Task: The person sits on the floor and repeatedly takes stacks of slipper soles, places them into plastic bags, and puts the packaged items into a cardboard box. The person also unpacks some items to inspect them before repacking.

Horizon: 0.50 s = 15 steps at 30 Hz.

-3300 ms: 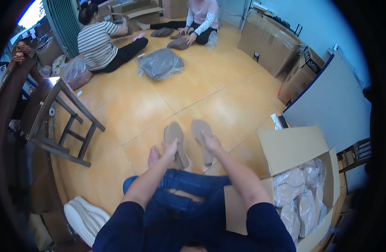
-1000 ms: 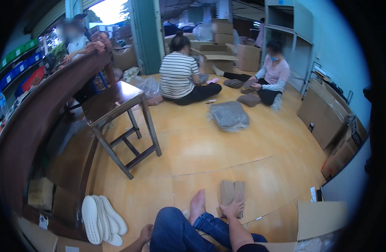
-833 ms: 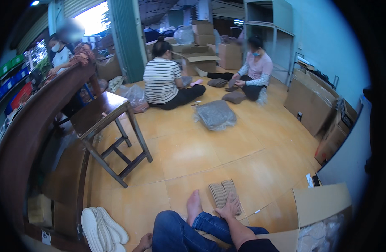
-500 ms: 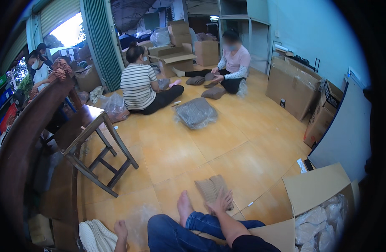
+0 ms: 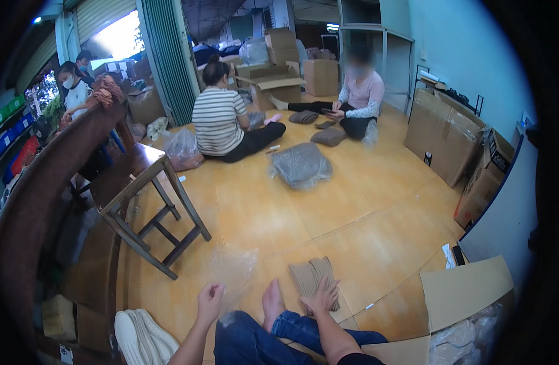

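My left hand [image 5: 210,299] is raised beside my knee, its fingers pinched on a clear plastic bag [image 5: 234,271] that spreads out to the right of it over the floor. On the floor in front of my right leg lies a small stack of brown ribbed pieces [image 5: 305,277], fabric-like and overlapping. My right hand [image 5: 321,298] rests on its near right part with the fingers spread, pressing flat and gripping nothing. Several cream, long rounded pieces [image 5: 139,337] lie stacked to the left of my left forearm.
An open cardboard box [image 5: 465,292] with plastic-wrapped goods stands at my right. Ahead lies a wrapped grey-brown bundle [image 5: 300,165]. A wooden stool [image 5: 164,213] stands on the left. Two people [image 5: 221,118] sit on the floor farther off; large cartons [image 5: 443,137] line the right wall.
My left hand has risen from beside the cream pieces and lifted the plastic bag off the floor. My right hand stays on the brown stack. The view has shifted slightly.
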Motion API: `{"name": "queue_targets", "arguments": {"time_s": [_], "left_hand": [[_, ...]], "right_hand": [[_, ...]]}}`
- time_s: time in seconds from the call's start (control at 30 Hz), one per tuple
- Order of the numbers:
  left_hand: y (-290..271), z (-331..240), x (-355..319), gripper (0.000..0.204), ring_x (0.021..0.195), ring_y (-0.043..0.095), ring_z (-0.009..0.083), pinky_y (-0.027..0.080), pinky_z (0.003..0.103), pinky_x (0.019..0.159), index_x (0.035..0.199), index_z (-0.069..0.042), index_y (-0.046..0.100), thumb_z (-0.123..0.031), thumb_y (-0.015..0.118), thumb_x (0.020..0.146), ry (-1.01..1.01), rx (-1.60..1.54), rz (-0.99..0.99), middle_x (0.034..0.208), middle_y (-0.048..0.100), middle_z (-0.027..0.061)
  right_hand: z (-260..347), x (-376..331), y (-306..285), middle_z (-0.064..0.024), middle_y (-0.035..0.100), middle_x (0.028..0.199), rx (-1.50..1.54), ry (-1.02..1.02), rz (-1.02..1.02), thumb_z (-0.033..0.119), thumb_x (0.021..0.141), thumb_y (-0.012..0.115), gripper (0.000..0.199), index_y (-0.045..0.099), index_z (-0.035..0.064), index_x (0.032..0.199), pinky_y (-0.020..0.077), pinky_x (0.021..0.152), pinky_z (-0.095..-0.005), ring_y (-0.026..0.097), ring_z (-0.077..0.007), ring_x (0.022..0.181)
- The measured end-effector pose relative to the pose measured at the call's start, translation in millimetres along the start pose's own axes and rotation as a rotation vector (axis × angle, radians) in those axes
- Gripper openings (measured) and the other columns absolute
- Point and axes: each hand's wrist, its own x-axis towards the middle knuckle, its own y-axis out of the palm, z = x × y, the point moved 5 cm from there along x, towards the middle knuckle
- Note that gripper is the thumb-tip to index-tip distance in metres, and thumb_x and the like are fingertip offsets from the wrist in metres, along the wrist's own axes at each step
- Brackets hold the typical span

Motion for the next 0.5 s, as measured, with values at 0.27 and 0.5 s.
{"name": "queue_targets", "arguments": {"time_s": [0.27,0.5], "left_hand": [[78,-35,32,0.018,0.078,0.059,0.0210,0.047,0.033,0.072,0.095,-0.005,0.063,-0.008,0.068,0.078,0.350,0.405,0.354,0.086,0.062,0.0076],[54,81,79,0.022,0.103,0.053,0.0341,0.040,0.041,0.095,0.095,-0.005,0.059,-0.004,0.065,0.073,0.269,0.898,0.389,0.097,0.059,0.0142]], "right_hand": [[15,8,7,-0.0314,0.016,0.150,-0.033,-0.016,0.015,0.056,0.056,0.082,0.127,0.012,0.0195,0.155,0.0183,0.110,-0.0592,0.024,-0.0503,0.134],[6,10,-2,-0.0306,0.021,0.149,-0.037,-0.102,0.060,0.053,0.056,0.084,0.126,0.012,0.0214,0.155,0.0202,0.109,-0.0593,0.025,-0.0512,0.133]]}}
